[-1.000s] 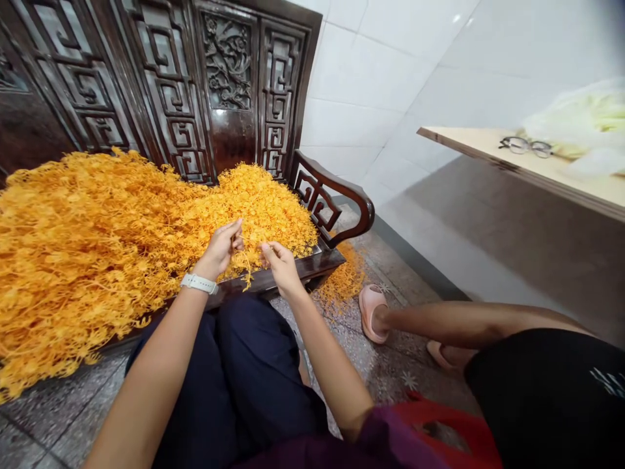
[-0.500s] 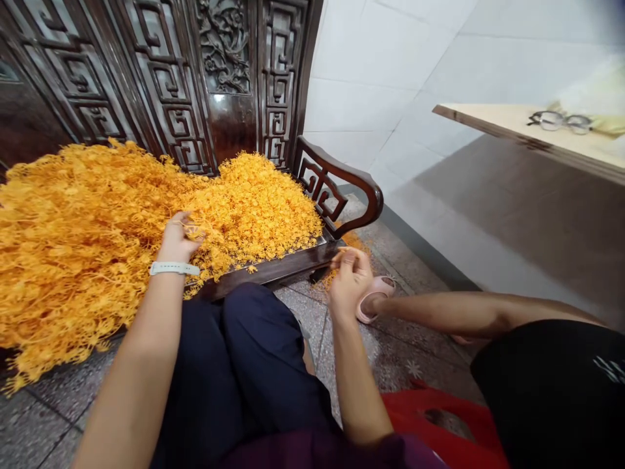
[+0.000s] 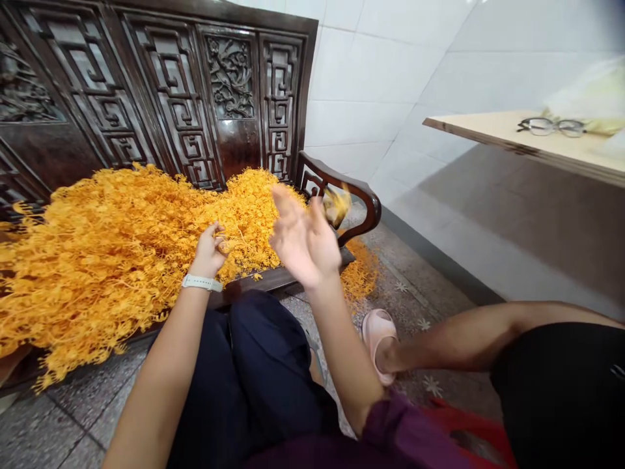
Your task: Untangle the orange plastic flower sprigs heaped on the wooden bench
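Note:
A large heap of orange-yellow plastic-looking flower pieces [image 3: 122,241] covers the seat of a dark carved wooden bench [image 3: 239,140]. At the front of the heap is my left hand [image 3: 209,251], a pale watch band on its wrist. Its fingers are loosely bent and apart, and no held piece can be made out. My right hand [image 3: 307,244] is raised over the bench's right front corner, palm up, fingers spread and blurred by motion. Just beyond it, a blurred yellow piece [image 3: 338,203] appears in the air by the armrest, apart from the fingers.
More orange pieces [image 3: 360,270] lie on the floor beside the bench armrest [image 3: 374,205]. Another person's leg [image 3: 454,339] with a pink shoe [image 3: 378,335] is at the right. Eyeglasses [image 3: 551,126] rest on a wooden board [image 3: 488,125]. Something red [image 3: 488,433] lies low at the right.
My right hand has risen from beside the bench and spread open; a yellow piece now shows beyond it. My left hand appears farther right along the heap. The camera view has shifted.

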`<state>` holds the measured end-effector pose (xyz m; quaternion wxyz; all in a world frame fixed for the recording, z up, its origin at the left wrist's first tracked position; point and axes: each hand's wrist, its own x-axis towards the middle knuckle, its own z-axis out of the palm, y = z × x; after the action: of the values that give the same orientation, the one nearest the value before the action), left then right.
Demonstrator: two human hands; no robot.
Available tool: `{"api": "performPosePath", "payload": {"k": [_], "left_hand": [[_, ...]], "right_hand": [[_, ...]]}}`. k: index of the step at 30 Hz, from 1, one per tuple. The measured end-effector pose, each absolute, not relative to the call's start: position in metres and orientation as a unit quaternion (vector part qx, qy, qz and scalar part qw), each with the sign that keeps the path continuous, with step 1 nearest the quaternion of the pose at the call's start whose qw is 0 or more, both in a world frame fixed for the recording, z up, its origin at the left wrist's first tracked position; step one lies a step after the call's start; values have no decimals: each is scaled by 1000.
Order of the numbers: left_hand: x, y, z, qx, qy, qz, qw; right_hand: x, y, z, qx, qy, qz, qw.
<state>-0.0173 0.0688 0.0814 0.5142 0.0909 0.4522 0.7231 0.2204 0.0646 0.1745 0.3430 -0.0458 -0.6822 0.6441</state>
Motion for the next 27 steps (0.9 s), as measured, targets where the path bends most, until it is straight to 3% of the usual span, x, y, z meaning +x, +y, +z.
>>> {"api": "performPosePath", "payload": {"k": [5,11,17,21,27], "left_hand": [[-15,57,86,150,444,709,527],[-7,51,88,280,399,676,553],[11,59,82,334,397,618,591],[19,69,76,304,413,656,553],[19,72,75,298,427,628,578]], "right_hand": [[206,57,159,-140,-493,761,397],[192,57,95,-294,-471,646,524],[183,69,71,-247,-549,668,438],[179,64,68,-183,-586,685,392],[179,60,63,-188,-544,707,411]]}}
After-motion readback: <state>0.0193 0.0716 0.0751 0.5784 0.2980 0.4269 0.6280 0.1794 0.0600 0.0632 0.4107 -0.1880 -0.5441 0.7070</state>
